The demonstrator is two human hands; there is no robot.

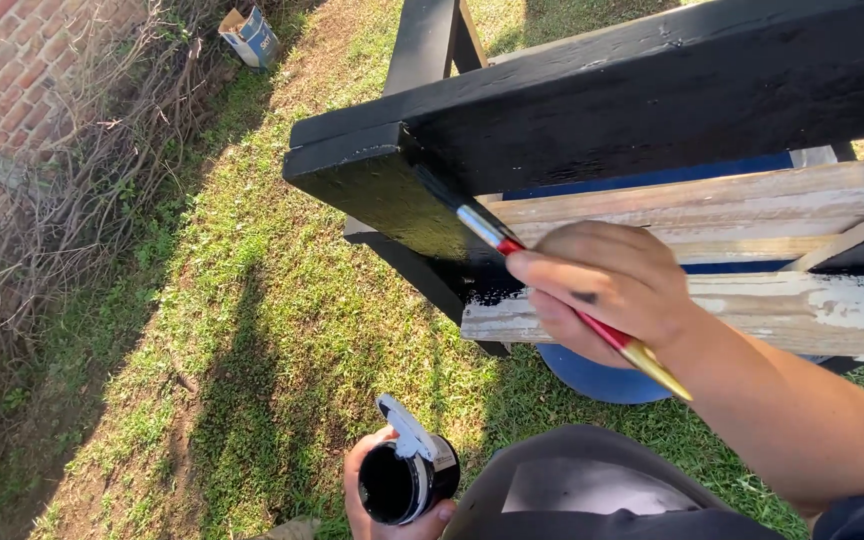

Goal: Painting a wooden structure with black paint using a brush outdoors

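Head view: a blue-and-white carton [249, 35] lies on grass by the brick wall; right hand [607, 290] grips a red brush [552, 280] against the black board [602, 110], left hand [392, 495] clasps an open paint can [407, 480].

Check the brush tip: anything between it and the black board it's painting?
Nothing visible. The right hand holds the paintbrush with its bristles flat against the black-painted board. The left hand holds the open paint can low over the grass, apart from brush and board.
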